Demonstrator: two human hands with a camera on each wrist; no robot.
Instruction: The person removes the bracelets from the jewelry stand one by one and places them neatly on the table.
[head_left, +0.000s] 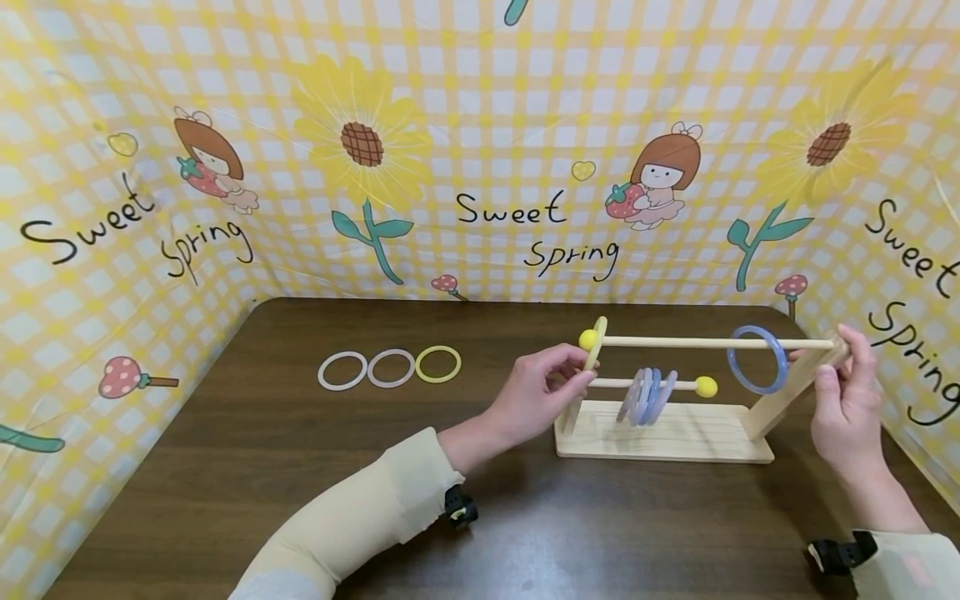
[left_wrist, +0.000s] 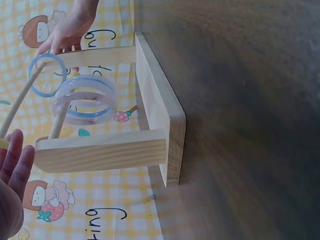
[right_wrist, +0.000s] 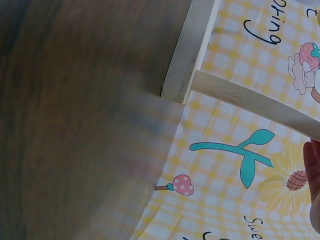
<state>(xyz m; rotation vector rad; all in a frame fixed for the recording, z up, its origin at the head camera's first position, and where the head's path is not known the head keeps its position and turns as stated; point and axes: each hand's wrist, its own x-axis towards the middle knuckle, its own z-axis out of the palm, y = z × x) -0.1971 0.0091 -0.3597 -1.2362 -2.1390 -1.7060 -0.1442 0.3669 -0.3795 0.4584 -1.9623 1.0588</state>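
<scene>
My left hand pinches a yellow ring at the left end of the upper rod, right by its yellow ball tip. Toward the other end of that rod hangs a blue ring. My right hand grips the top of the wooden stand's right post. Several purple and blue rings hang on the lower rod, which ends in another yellow ball. In the left wrist view, only part of the left hand shows, with the held ring mostly out of frame.
Two pale rings, one whitish and one lilac, lie in a row with a yellow ring on the dark wooden table. The stand's flat base rests on the table. A checked cloth encloses the back and sides.
</scene>
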